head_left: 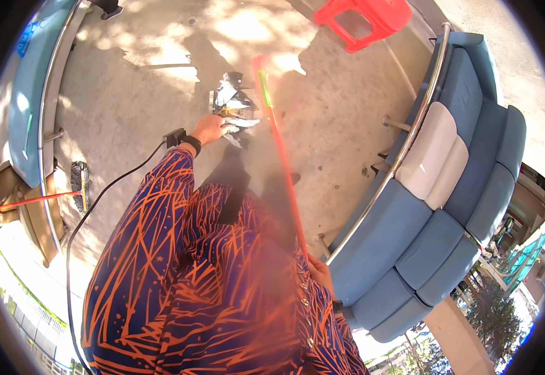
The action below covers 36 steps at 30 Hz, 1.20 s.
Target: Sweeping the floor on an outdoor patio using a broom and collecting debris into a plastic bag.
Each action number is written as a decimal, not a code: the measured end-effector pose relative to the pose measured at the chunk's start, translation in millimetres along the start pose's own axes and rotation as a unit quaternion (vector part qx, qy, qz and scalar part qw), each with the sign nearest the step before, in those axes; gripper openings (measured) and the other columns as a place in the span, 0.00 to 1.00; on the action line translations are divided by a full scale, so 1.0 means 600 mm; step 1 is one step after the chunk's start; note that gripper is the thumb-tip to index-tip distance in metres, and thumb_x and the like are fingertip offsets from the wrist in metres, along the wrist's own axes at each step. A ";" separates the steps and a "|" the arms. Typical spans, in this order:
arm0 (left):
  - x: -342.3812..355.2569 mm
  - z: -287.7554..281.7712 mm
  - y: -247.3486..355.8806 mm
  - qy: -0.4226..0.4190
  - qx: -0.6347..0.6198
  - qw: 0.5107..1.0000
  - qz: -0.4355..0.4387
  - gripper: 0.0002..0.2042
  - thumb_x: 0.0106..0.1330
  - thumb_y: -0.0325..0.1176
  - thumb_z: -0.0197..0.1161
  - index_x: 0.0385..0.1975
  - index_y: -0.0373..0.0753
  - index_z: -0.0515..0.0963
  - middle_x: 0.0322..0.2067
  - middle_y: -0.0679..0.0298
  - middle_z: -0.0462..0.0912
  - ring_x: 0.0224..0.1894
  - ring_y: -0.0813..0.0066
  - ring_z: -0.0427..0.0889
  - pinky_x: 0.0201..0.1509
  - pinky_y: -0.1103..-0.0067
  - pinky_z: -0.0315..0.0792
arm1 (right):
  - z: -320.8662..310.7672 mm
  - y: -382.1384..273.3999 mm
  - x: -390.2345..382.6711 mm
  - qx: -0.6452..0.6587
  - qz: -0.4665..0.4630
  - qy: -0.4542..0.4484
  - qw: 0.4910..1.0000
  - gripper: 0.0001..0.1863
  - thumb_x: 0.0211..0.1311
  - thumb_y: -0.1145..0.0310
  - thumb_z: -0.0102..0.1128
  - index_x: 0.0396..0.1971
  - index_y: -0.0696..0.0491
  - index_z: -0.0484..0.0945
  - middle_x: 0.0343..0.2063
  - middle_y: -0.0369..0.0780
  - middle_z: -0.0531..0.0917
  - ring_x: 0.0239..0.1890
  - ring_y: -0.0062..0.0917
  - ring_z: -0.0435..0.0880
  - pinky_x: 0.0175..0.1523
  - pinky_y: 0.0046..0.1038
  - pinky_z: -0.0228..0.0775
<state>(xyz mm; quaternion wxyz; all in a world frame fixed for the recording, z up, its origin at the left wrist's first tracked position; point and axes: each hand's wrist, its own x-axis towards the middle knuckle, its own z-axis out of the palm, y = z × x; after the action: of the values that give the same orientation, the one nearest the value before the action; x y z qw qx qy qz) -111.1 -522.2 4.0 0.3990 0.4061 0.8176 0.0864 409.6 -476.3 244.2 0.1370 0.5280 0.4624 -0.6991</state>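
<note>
My left hand [210,129] reaches forward over the concrete, its fingers closed on a whitish flat scrap [242,122]. Just beyond it is a heap of crumpled silvery and dark litter [228,94] with some brownish bits; what lies under the heap is hard to make out. Low at my right side, my right hand [320,275] is wrapped around a long orange-red pole [283,156]. The pole slants up and forward past the litter, with a yellow-green section [264,87] near its blurred pinkish far end. No broom or mop head shows clearly on it.
Blue cushioned seats [381,219] with a metal rail [419,125] curve along the right. A red plastic stool [369,22] stands far right. On the left are a blue bench [27,125] and a grey mop head [80,184] with an orange handle. A black cable [97,200] hangs from my left wrist.
</note>
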 end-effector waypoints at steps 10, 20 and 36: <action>0.002 0.016 -0.017 0.000 0.006 1.000 -0.004 0.18 0.65 0.45 0.58 0.32 0.34 0.81 0.32 0.46 0.82 0.38 0.46 0.81 0.42 0.60 0.73 | 0.011 -0.042 -0.004 0.001 0.116 0.096 0.989 0.22 0.71 0.71 0.53 0.62 0.60 0.69 0.39 0.33 0.82 0.33 0.10 0.78 0.37 0.15 0.72; 0.003 -0.049 -0.023 -0.061 0.100 0.993 0.002 0.18 0.65 0.47 0.57 0.32 0.37 0.82 0.35 0.50 0.83 0.40 0.50 0.82 0.42 0.61 0.75 | -0.017 0.111 0.022 -0.173 0.023 0.005 0.985 0.23 0.70 0.66 0.52 0.61 0.60 0.69 0.47 0.39 0.80 0.45 0.19 0.77 0.49 0.21 0.69; -0.008 -0.009 -0.042 -0.020 0.092 0.995 -0.013 0.13 0.62 0.41 0.57 0.32 0.39 0.83 0.33 0.52 0.84 0.40 0.52 0.83 0.42 0.61 0.76 | 0.010 -0.054 -0.050 0.036 0.119 0.047 0.991 0.20 0.69 0.64 0.52 0.56 0.60 0.72 0.43 0.40 0.79 0.43 0.24 0.76 0.47 0.27 0.69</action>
<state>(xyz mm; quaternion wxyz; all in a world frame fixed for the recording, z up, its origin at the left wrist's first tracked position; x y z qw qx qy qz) -128.2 -541.4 -1.3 0.3770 0.4320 0.8193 -0.0023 395.8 -472.6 286.4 0.1784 0.6162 0.3767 -0.6683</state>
